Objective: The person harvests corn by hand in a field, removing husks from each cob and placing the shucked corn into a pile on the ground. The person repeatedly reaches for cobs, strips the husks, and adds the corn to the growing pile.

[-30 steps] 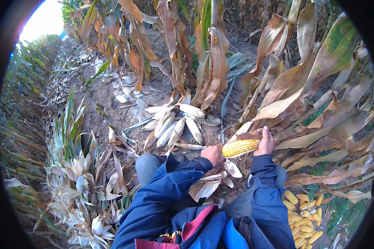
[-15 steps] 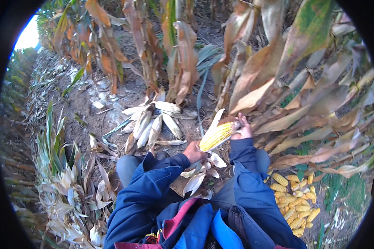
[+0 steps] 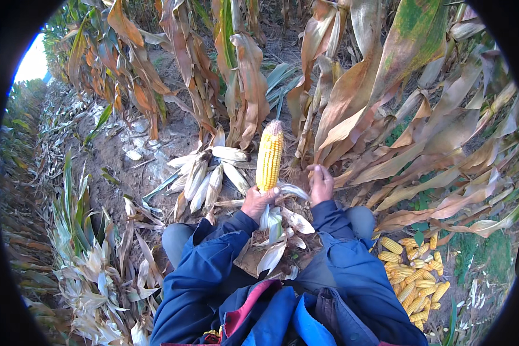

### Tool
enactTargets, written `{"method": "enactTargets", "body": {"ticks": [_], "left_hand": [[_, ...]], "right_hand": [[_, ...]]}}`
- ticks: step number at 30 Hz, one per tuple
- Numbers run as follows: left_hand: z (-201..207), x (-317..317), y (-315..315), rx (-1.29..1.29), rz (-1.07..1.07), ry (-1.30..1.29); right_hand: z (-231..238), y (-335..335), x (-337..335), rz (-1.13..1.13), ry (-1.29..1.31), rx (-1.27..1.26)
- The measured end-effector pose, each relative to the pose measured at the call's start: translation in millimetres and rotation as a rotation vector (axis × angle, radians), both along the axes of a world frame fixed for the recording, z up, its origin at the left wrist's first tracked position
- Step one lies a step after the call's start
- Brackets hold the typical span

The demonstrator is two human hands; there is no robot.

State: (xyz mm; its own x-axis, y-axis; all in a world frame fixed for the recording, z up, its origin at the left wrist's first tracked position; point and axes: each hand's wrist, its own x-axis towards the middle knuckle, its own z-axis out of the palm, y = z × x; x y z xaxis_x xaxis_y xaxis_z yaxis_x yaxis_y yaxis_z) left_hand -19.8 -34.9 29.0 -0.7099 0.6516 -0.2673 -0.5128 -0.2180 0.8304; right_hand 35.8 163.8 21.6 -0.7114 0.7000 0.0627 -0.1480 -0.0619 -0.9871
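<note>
My left hand is closed round the base of a yellow ear of corn, which points away from me with its kernels bare and some silk at the tip. Pale husk hangs below that hand, and one husk strip reaches out to the right from the ear's base. To the right of the ear, my right hand has its fingers curled in; a bit of something brownish shows at the fingertips, too small to name. Peeled husks lie on the ground between my knees.
Several unhusked ears lie in a heap ahead on the left. A pile of bare yellow ears lies by my right knee. Discarded husks spread at my left. Dry corn stalks stand ahead, with leaves leaning in from the right.
The ear has swung from slanting right to pointing straight ahead in my left hand. My right hand has let go of its tip and come down nearer to me. Husk around the ear is pulled down.
</note>
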Motion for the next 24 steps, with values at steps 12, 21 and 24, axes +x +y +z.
{"method": "enactTargets", "body": {"ticks": [12, 21, 24], "left_hand": [[-26, -19, 0, 0.019, 0.140, 0.244], [-13, -6, 7, -0.326, 0.104, 0.833], [-14, 6, 16, -0.404, 0.049, 0.737]], "right_hand": [[-28, -104, 37, 0.514, -0.177, 0.330], [8, -58, -5, 0.239, 0.305, 0.026], [17, -66, -13, 0.085, 0.288, -0.087]]}}
